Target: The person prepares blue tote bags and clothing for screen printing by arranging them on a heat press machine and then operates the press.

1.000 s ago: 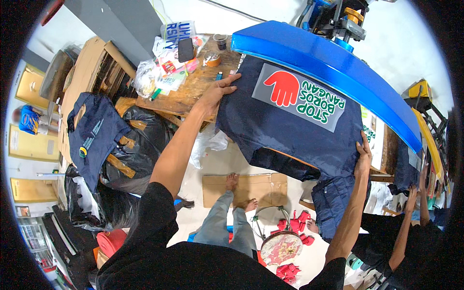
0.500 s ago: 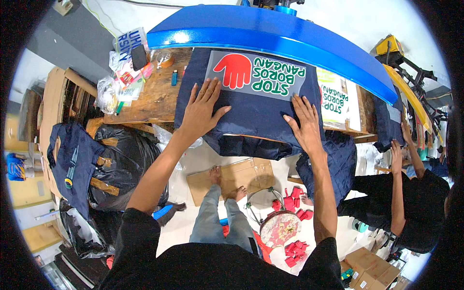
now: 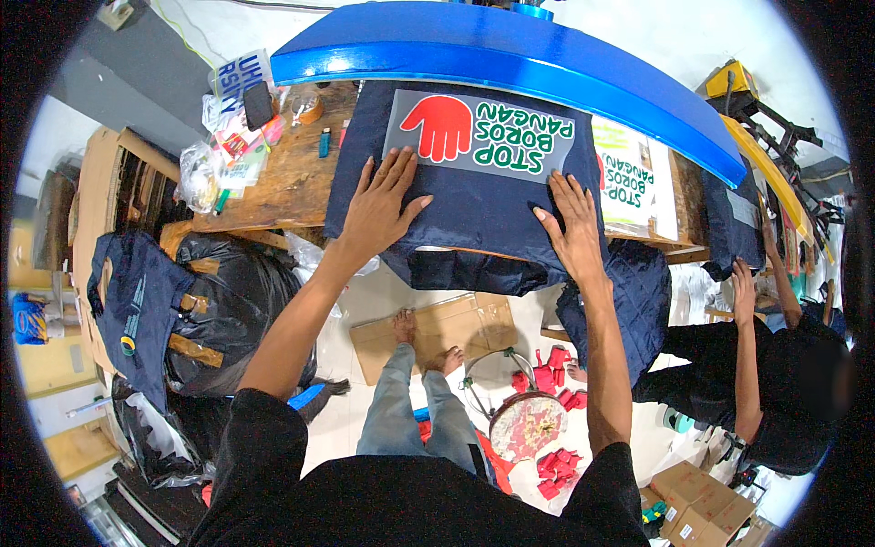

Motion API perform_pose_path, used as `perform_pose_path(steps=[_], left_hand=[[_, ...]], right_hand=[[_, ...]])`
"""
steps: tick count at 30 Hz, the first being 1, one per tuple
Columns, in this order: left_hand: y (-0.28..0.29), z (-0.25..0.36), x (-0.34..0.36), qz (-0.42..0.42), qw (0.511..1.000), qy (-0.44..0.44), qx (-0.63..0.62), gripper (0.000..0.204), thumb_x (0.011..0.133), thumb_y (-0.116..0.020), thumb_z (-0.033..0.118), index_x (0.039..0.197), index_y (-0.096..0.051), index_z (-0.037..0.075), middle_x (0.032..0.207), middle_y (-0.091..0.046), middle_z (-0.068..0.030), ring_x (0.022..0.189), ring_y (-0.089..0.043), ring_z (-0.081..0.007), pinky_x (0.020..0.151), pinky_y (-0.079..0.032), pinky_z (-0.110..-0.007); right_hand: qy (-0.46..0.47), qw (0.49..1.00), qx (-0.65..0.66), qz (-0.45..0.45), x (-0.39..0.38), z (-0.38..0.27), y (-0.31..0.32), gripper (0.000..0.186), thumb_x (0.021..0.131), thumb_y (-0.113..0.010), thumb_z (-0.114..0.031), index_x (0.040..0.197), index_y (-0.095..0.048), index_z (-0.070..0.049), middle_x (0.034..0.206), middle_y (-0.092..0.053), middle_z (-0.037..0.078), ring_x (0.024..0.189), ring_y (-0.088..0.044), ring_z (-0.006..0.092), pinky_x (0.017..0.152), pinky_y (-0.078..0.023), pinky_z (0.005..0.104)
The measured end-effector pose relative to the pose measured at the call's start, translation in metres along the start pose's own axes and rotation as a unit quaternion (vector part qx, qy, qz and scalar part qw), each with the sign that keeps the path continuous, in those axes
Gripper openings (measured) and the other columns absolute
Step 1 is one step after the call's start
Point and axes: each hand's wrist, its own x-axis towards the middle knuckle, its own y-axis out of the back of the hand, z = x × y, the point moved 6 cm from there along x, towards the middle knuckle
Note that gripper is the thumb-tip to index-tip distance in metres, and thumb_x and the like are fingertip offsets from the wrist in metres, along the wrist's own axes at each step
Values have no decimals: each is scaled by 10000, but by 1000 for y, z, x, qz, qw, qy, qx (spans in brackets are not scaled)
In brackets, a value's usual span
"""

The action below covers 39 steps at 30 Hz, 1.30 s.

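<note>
A dark navy jacket (image 3: 483, 214) lies flat on the lower bed of a heat press, under its raised blue upper plate (image 3: 510, 64). A grey transfer sheet (image 3: 478, 137) with a red hand shape and green letters rests on the jacket's far part. My left hand (image 3: 381, 205) is spread flat on the jacket just below the sheet's left end. My right hand (image 3: 574, 228) presses flat on the jacket below the sheet's right end. Both hands hold nothing.
The wooden table (image 3: 283, 178) carries a lighter, plastic bags and packets at the left. More printed sheets (image 3: 633, 178) lie to the right. Another person in black (image 3: 775, 383) works at the right. Black bags (image 3: 237, 310), cardboard (image 3: 437, 333) and red pieces (image 3: 551, 378) lie below.
My right hand has come up from under the jacket's hem onto its top. Both hands now lie flat below the sheet, slightly nearer me than half a second ago.
</note>
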Motion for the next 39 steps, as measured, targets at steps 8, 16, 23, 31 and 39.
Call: perform_pose_path(steps=[8, 16, 23, 31, 39], left_hand=[[44, 2, -11, 54, 998, 20, -39, 694, 962, -479, 397, 1476, -234, 1, 1547, -208, -184, 1443, -161, -338, 1166, -121, -476], [135, -19, -151, 207, 916, 280, -198, 597, 965, -482, 213, 1469, -252, -11, 1530, -245, -206, 1423, -191, -384, 1157, -119, -477], [98, 65, -212, 15, 906, 203, -372, 600, 902, -541, 61, 1446, -297, -11, 1460, -336, -262, 1371, -299, -413, 1130, -245, -432], [256, 93, -88, 128, 901, 33, -413, 531, 865, -543, 3, 1382, -423, 12, 1400, -439, -222, 1323, -400, -374, 1095, -314, -422], [311, 161, 51, 209, 861, -221, -407, 432, 890, -506, 48, 1320, -490, 20, 1246, -576, -202, 1219, -512, -355, 1050, -376, -459]], right_hand=[[-38, 994, 93, 31, -8, -25, 41, 512, 905, -604, -217, 1347, -472, 5, 1422, -439, 192, 1332, -390, 354, 1112, -296, 418], [97, 981, 149, 79, 21, -158, 243, 443, 806, -658, -85, 1236, -592, 2, 1261, -600, 174, 1186, -569, 300, 1020, -407, 386], [256, 860, -196, 397, 239, -240, 488, 628, 866, -623, -491, 1237, -572, 12, 1264, -540, 279, 1195, -524, 369, 1009, -417, 430], [-18, 937, -275, 215, 283, -229, 453, 838, 754, -551, -747, 994, -656, 50, 845, -679, 215, 860, -658, 393, 778, -505, 456], [191, 962, 47, -188, 71, -222, 219, 413, 727, -727, -351, 941, -623, -14, 824, -656, 160, 774, -648, 363, 726, -520, 433]])
